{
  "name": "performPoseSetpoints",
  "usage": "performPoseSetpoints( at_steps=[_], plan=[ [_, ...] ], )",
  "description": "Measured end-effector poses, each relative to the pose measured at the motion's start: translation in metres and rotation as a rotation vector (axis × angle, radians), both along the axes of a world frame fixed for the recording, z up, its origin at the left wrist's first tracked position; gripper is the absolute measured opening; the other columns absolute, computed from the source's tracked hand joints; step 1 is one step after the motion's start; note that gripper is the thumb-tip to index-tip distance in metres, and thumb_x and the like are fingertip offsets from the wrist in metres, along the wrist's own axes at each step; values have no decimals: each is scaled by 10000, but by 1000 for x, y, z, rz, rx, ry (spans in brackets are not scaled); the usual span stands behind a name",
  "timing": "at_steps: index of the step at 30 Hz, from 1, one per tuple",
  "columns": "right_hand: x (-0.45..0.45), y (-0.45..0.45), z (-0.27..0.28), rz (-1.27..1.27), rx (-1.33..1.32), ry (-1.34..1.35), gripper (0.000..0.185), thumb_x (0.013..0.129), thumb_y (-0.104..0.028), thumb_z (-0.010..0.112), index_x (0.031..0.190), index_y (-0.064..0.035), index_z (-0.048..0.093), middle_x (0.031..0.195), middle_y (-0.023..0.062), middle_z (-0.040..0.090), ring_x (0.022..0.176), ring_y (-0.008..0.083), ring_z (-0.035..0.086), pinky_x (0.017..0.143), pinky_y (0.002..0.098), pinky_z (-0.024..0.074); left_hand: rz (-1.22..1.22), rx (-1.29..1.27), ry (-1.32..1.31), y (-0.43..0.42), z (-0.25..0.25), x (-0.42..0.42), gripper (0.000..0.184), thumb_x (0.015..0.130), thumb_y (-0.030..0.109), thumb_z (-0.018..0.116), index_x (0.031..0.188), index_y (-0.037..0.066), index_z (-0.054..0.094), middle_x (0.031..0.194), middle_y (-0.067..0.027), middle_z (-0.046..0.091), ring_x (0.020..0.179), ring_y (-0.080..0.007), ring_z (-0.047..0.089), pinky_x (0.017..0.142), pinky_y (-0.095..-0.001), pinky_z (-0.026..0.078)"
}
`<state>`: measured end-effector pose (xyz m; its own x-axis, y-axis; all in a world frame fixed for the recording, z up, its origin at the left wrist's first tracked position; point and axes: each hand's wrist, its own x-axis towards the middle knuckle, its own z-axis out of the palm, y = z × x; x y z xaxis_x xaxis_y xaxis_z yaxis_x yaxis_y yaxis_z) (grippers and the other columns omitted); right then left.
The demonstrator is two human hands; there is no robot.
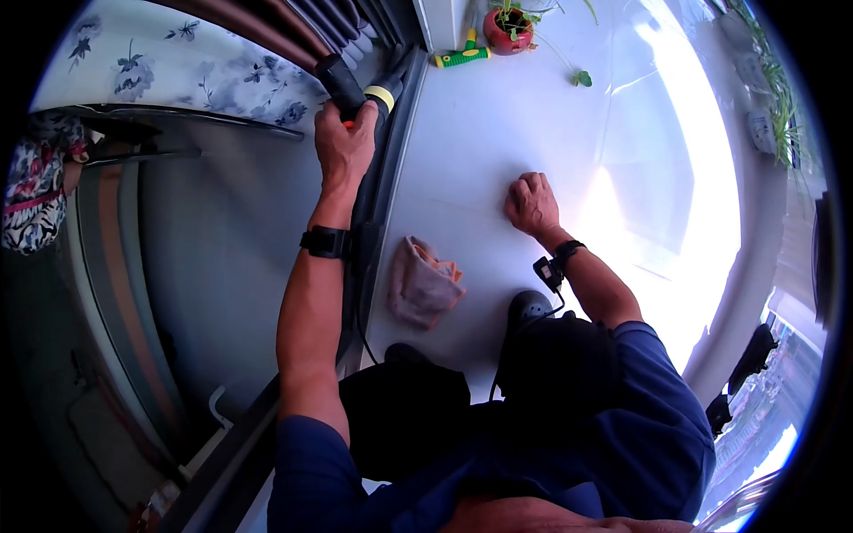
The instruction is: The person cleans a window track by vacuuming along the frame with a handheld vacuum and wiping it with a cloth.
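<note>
My left hand [346, 147] is wrapped round a black handheld vacuum [342, 86] with a pale yellow band. Its narrow front end lies at the dark sliding-door track [378, 200]. My right hand [533, 204] is closed in a fist over the white tiled floor, and I see nothing in it. Between my arms, a crumpled grey cloth [422, 282] with orange edging lies on the floor beside the track.
A red plant pot [509, 31] and a green-and-yellow handled tool [463, 57] are at the far end. A floral curtain [191, 58] hangs at the left. My shoe [530, 306] stands near the cloth. Bright sunlight covers the floor at right.
</note>
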<state>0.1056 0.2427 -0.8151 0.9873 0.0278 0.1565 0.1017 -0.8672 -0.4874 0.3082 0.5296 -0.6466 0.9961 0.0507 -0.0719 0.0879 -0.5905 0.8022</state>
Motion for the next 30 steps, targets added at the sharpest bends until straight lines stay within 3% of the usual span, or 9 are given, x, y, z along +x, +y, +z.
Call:
performPoseSetpoints(
  at_steps=[3,7,12,16,18,22,27,30],
  plan=[
    [0,0,-1,-5,-11,-3,166,845,-141,641,989,-60,627,1065,157,585,1018,356,567,920,444,505,-88,-12,-77,-3,4,-14,413,908,334,734,1076,-34,650,1047,-197,578,899,-322,663,797,-431,564],
    [-1,-1,-2,-8,-3,-15,166,843,-143,641,989,-66,627,1072,153,582,1030,356,566,923,447,506,-124,252,-108,-21,3,-25,449,906,368,751,1120,-5,621,1067,-193,535,882,-332,664,810,-436,577],
    [-1,-1,-3,-18,-10,13,166,849,-141,638,999,-70,625,1088,150,586,1044,353,567,937,442,505,-112,302,-92,-45,2,-21,466,914,375,734,1152,-3,603,1111,-208,525,929,-361,680,849,-452,582],
    [-2,-3,-2,-15,5,10,168,858,-140,635,1010,-69,621,1095,145,590,1049,346,569,940,436,508,-32,277,-82,-63,-2,-5,512,939,445,686,1185,-1,628,1152,-201,560,973,-321,663,871,-424,562],
    [-2,-2,-1,-13,6,16,168,861,-140,633,1014,-69,620,1094,143,591,1050,344,569,939,435,509,-42,279,-103,-67,6,0,475,913,398,692,1150,-5,615,1116,-241,553,895,-388,684,831,-471,579],
    [0,-5,-1,-13,-1,29,160,857,-134,635,1003,-69,620,1088,143,593,1037,343,572,932,429,509,-117,414,-138,-61,27,0,465,905,412,690,1113,-1,643,1044,-223,582,865,-380,691,790,-473,579],
    [0,-4,-2,-10,-6,25,164,844,-132,641,992,-67,619,1074,144,592,1019,344,572,924,426,509,-90,359,-116,-73,22,5,478,877,433,714,1082,4,662,1040,-229,591,865,-400,691,768,-485,585],
    [0,-6,-3,-1,11,-7,169,840,-132,640,994,-64,620,1067,144,590,1013,344,571,920,430,509,-62,424,-251,-85,9,9,494,860,425,726,1093,-5,658,1041,-240,593,879,-421,691,768,-492,588]
  ],
)
